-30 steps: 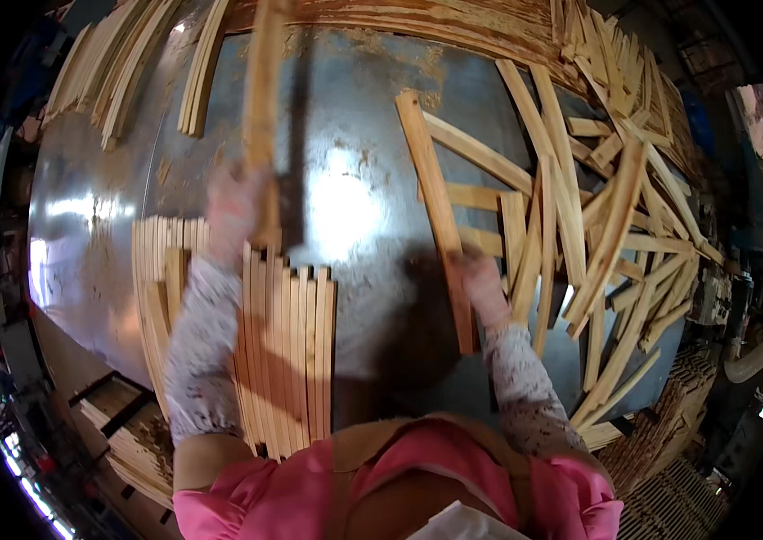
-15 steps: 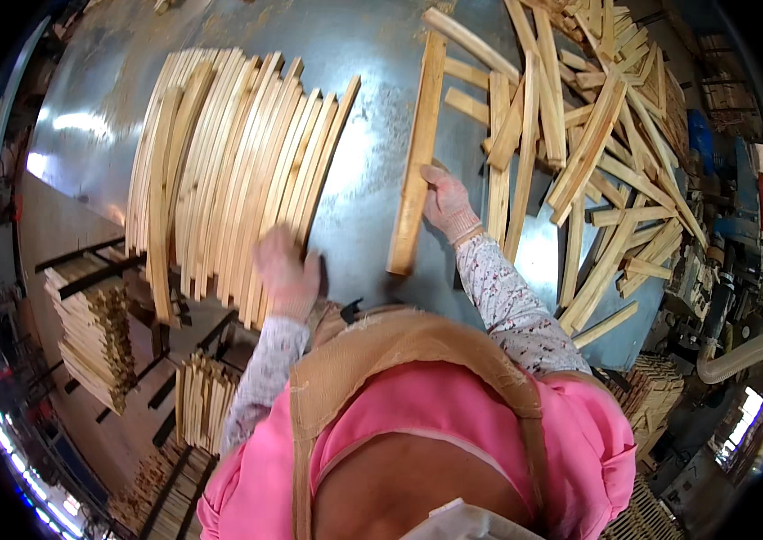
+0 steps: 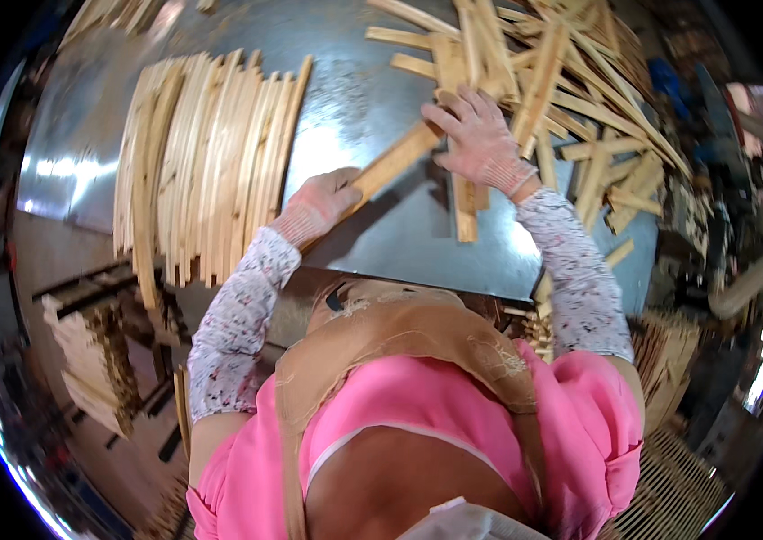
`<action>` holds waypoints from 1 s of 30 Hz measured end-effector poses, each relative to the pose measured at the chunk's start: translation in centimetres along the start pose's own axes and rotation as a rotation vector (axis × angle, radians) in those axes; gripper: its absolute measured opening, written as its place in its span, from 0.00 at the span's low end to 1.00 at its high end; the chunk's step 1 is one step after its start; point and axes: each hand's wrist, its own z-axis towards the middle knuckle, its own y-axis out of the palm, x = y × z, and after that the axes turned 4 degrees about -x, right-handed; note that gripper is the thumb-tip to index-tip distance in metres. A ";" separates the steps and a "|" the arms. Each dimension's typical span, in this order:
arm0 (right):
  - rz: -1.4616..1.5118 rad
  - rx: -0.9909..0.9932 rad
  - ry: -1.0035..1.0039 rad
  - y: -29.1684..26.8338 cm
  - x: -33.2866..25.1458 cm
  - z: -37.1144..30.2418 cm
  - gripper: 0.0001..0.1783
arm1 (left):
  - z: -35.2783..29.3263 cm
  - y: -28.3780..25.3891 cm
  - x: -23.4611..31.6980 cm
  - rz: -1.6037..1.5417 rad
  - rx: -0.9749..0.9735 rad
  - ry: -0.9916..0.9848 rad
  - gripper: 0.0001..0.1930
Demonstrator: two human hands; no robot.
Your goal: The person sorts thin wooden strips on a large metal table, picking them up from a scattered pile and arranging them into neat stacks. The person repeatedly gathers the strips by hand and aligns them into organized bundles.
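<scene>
My left hand [image 3: 317, 205], in a pale pink work glove, is closed around the near part of a wooden strip [image 3: 392, 171], which slants up and away to the right. The strip's far end lies close to the fingers of my right hand [image 3: 479, 139]. That hand, gloved too, has its fingers spread over the near edge of a heap of loose wooden strips [image 3: 543, 81]; whether it touches the held strip I cannot tell. To the left of my left hand, a row of wooden strips [image 3: 210, 171] lies side by side, with one strip [image 3: 152, 180] resting on top.
All this lies on a shiny metal table [image 3: 381, 247], its near edge just before my apron [image 3: 399, 337]. Stacked wood [image 3: 94, 351] stands below on the left, with more stacked wood [image 3: 669, 360] at the lower right. A pale hose [image 3: 746, 283] hangs at the far right.
The strip, upright in my right hand before, now slants in my left hand. My left hand has left the row and moved right; my right hand has moved up to the heap.
</scene>
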 end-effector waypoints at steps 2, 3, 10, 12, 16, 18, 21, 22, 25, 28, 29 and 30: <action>-0.091 -0.216 -0.027 -3.2 3.8 -5.8 0.38 | 0.4 0.9 3.3 0.091 -0.268 0.044 0.28; -0.068 -0.379 0.032 -4.7 5.2 -9.6 0.39 | 0.6 1.5 6.7 0.134 -0.383 0.017 0.29; 0.233 0.105 1.350 -5.3 1.6 -45.8 0.40 | 16.9 11.8 7.3 -0.139 0.494 0.582 0.31; 0.278 0.462 1.692 -1.8 -0.9 -54.3 0.38 | 21.8 14.0 6.2 -0.294 0.456 0.313 0.31; 0.203 0.894 2.359 7.9 -5.3 -70.9 0.33 | 30.2 19.6 1.7 -0.465 0.049 0.107 0.28; 0.318 0.902 2.569 6.8 -4.4 -71.3 0.34 | 31.1 20.1 -0.1 -0.196 0.142 0.024 0.36; 0.278 1.035 2.771 12.0 -5.7 -78.3 0.35 | 33.9 19.2 1.1 1.155 0.028 0.306 0.50; 0.279 1.046 2.776 13.3 -4.9 -78.9 0.35 | 34.0 17.4 1.5 1.391 0.033 0.414 0.54; 0.350 0.970 2.774 14.5 -2.4 -79.8 0.33 | 31.6 20.4 3.0 -0.070 0.136 -0.217 0.42; 0.353 0.477 2.843 18.6 -0.7 -86.1 0.31 | 31.1 21.5 6.0 -0.462 0.226 -0.273 0.32; 0.352 0.204 2.764 19.7 0.4 -86.4 0.30 | 30.6 19.1 5.9 -0.326 0.195 -0.216 0.31; 0.304 -0.047 2.673 19.9 0.8 -87.6 0.29 | 30.0 18.5 5.7 -0.205 0.181 -0.147 0.29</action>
